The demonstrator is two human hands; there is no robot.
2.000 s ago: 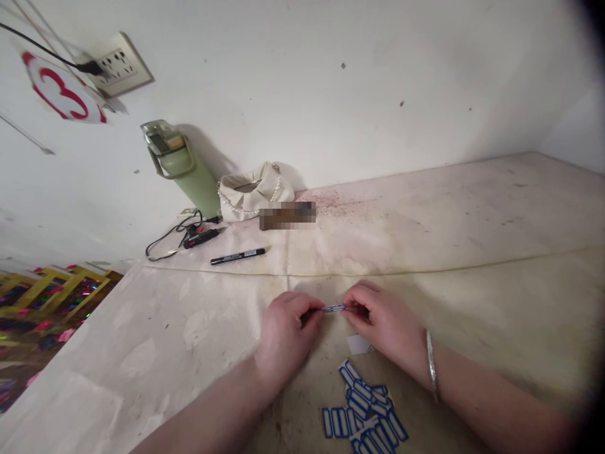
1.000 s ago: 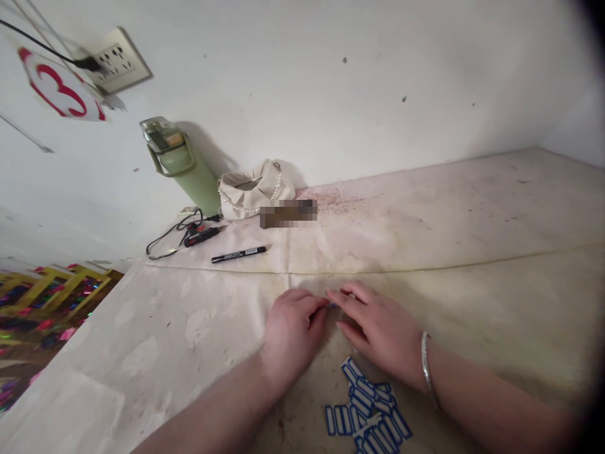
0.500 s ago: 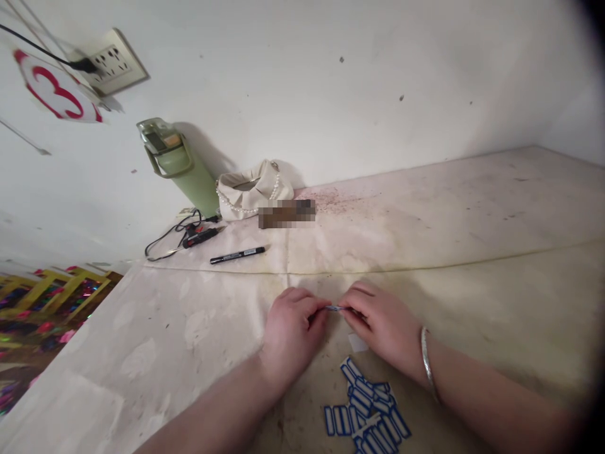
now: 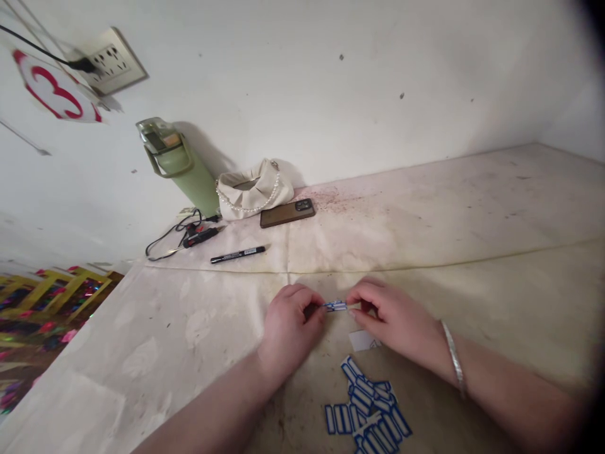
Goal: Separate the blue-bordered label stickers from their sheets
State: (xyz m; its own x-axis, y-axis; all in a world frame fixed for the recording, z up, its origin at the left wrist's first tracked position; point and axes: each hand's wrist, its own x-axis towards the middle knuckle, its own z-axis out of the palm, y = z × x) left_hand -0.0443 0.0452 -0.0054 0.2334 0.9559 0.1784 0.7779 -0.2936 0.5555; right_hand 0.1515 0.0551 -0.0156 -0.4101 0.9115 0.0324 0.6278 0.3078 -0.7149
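Between my two hands is a small blue-and-white labelled strip (image 4: 336, 306), perhaps several stacked together. My left hand (image 4: 293, 321) pinches its left end between thumb and fingers. At the other end, the thumb and index finger of my right hand (image 4: 390, 315), which has a silver bangle at the wrist, close on the strip's edge. Just below the right fingers lies a white slip of paper (image 4: 363, 341) with dark marks, partly covered by that hand. Nearer to me is a loose pile of blue-bordered white labels (image 4: 371, 413), some overlapping.
Along the wall stand a green bottle (image 4: 189, 176) and a cream handbag (image 4: 255, 192) with a pearl strap. A phone (image 4: 286, 214), a black marker (image 4: 237, 255) and a corded glue gun (image 4: 199, 237) lie on the cloth-covered table (image 4: 189, 372). A power socket (image 4: 113, 60) is up left.
My right hand has shifted slightly right, away from the left, so more of the strip shows between them. More of the white slip is uncovered. The left hand has barely moved.
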